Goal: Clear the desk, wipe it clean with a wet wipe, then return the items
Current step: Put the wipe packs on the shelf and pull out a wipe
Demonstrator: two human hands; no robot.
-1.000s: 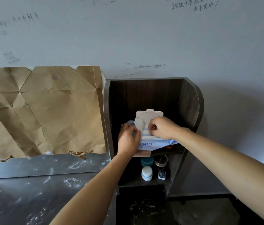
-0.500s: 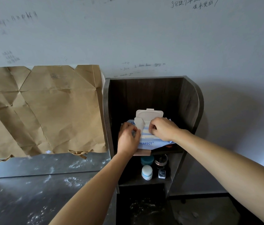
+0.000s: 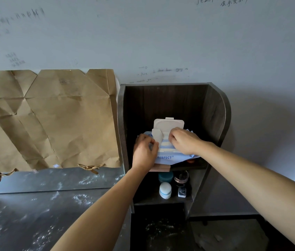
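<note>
The left hand (image 3: 144, 153) is gripping the left end of the wet wipe pack (image 3: 172, 158), fingers curled round it, thumb over the top. The right hand (image 3: 184, 142) is sitting on the pack's opening, fingertips bent down into it; cannot tell if it is pinching a wipe. The pack is soft pale blue plastic with "PERFECT" printed on the near face. Its cream flip lid (image 3: 168, 125) is standing open and upright at the far side, and a pale seal flap (image 3: 156, 136) is sticking up just left of the opening. The pack is lying on the upper shelf of a dark wood shelf unit (image 3: 215, 109), right of the dark speckled counter (image 3: 25, 214). A white jar (image 3: 165, 190), teal jar (image 3: 165, 177) and dark bottle (image 3: 181, 178) are sitting on the lower shelf. Creased brown paper (image 3: 52, 115) is hanging on the wall behind the counter.
</note>
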